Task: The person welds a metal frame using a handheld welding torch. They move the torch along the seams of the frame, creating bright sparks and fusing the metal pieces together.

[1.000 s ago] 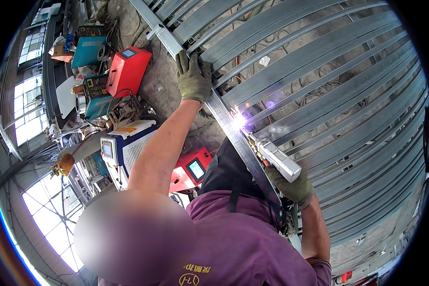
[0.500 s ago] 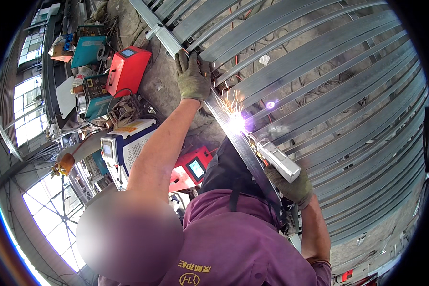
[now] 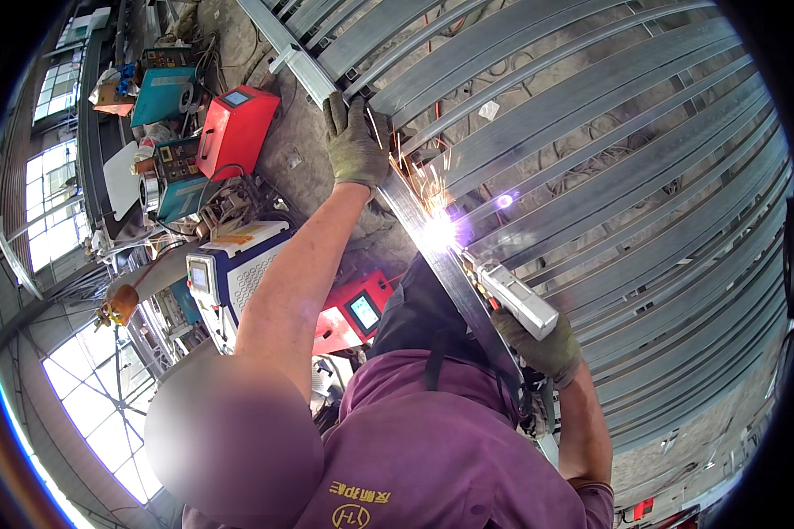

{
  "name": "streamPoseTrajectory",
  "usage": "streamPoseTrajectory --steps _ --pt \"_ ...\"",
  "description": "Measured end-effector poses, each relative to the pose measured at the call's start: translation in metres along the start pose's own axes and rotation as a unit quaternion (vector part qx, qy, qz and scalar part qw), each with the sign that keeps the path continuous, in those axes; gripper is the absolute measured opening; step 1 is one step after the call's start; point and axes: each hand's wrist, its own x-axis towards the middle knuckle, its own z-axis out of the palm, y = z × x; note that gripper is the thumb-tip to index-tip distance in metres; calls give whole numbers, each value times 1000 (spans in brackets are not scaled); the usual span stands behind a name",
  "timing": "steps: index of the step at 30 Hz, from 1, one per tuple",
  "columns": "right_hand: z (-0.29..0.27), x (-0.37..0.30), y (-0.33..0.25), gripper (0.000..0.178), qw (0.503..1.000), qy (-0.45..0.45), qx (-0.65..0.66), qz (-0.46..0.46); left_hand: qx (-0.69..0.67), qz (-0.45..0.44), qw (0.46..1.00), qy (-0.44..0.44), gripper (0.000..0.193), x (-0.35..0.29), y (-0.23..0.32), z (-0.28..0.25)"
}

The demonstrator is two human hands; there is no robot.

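Apparently welding along edge rail (image 3: 409,204) of barred steel panel (image 3: 503,148), throwing sparks from bright arc (image 3: 439,231); seemingly calling for steady aim at seam. Clasping handheld welding torch (image 3: 522,298) in gloved right hand (image 3: 540,346), angling nozzle (image 3: 465,256) onto rail. Resting gloved left hand (image 3: 358,148) on rail beyond arc, splaying fingers slightly.

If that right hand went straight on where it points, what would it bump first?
Leading the right hand, the grey tool would probably meet the metal rail first, at the bright glow; glare makes depth unclear.
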Motion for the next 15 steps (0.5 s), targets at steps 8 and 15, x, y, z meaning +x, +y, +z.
streamPoseTrajectory --steps 8,15 --pt "-3 -3 -6 42 1000 -3 10 24 14 7 1000 8 49 0 -2 2" --pt "-3 -5 1 40 1000 -6 24 15 7 5 1000 2 48 1 1 -1"
